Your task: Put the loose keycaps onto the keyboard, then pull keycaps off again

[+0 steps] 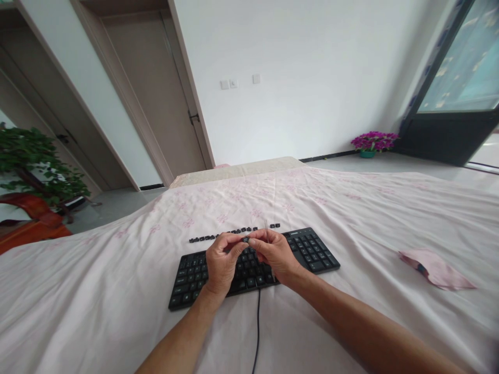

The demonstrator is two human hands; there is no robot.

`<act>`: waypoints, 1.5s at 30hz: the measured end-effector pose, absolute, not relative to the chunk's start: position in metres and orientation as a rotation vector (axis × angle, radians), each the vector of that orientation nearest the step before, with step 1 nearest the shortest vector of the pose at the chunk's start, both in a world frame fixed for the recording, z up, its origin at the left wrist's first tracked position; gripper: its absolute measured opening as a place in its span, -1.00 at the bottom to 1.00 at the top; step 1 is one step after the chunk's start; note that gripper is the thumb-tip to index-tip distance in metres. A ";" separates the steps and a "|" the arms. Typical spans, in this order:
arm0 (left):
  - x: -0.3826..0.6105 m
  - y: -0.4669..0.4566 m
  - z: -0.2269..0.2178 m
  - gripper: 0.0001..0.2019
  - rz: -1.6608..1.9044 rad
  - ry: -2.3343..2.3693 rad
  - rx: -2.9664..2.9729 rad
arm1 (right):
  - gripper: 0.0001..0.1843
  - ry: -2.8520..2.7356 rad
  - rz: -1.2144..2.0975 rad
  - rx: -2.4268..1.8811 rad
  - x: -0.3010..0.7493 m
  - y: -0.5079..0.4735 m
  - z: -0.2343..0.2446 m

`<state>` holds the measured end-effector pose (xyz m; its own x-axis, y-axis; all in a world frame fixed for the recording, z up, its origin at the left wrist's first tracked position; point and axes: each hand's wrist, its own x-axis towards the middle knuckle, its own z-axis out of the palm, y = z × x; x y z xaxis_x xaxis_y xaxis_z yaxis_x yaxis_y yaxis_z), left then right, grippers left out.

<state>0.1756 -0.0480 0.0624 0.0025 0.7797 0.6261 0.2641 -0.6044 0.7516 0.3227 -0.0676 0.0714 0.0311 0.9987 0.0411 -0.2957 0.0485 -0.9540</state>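
Observation:
A small black keycap [245,239] is pinched between the fingertips of my left hand [223,259], which is closed. The thumb and forefinger of my right hand [275,253] meet it from the other side. Thin metal wires of what looks like a wire keycap puller [266,226] stick up from my closed right hand; the rest of it is mostly hidden. Below both hands lies a black keyboard [317,251], its middle partly covered by them. Beyond its far edge, loose keycaps [202,238] form a row on the cloth.
A pale pink flowered cloth [351,218] with wrinkles covers the surface. The keyboard's cable [258,327] runs toward me. A folded pink cloth [436,268] lies to the right. Farther off are a door [152,78], a leafy plant [39,161] and purple flowers [374,141].

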 end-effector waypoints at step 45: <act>0.173 -0.046 0.051 -0.87 1.673 1.100 2.212 | -0.70 -1.063 1.481 -1.075 0.336 -0.065 0.084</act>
